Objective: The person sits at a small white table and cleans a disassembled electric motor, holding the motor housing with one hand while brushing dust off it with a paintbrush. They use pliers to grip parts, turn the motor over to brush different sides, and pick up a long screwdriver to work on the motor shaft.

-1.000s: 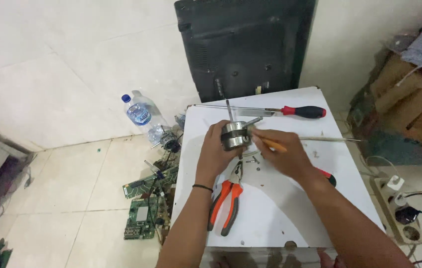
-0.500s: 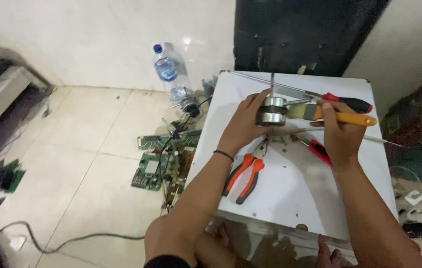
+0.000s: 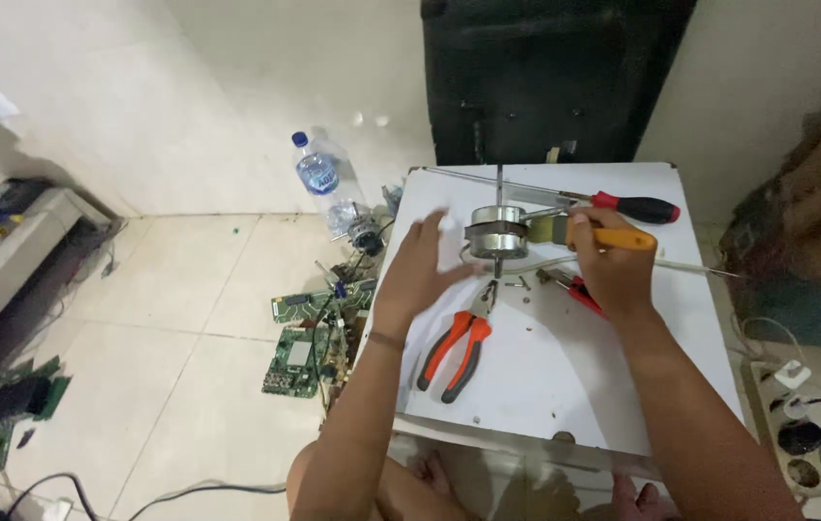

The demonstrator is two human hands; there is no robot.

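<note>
Right hand (image 3: 613, 265) is wrapped round an orange-handled screwdriver (image 3: 623, 237), its tip laid against the side of the motor (image 3: 499, 233); left hand (image 3: 422, 270) hangs open just beside the motor, fingers spread, gripping nothing. The motor stands upright on its shaft near the far middle of the white table (image 3: 565, 386); it looks like prying or loosening at the casing is under way. By my reading the free hand has to steady the motor before any force goes on, or it may tip. Pliers (image 3: 456, 347) with orange grips lie close to the near side; a red-handled screwdriver (image 3: 634, 205) lies behind the motor; small screws are scattered between them. Off the table: pale floor tiles, a water bottle (image 3: 321, 178), circuit boards (image 3: 299, 347) by the table's left edge, a black panel (image 3: 550, 77) against the wall, a power strip (image 3: 794, 425) at right.
</note>
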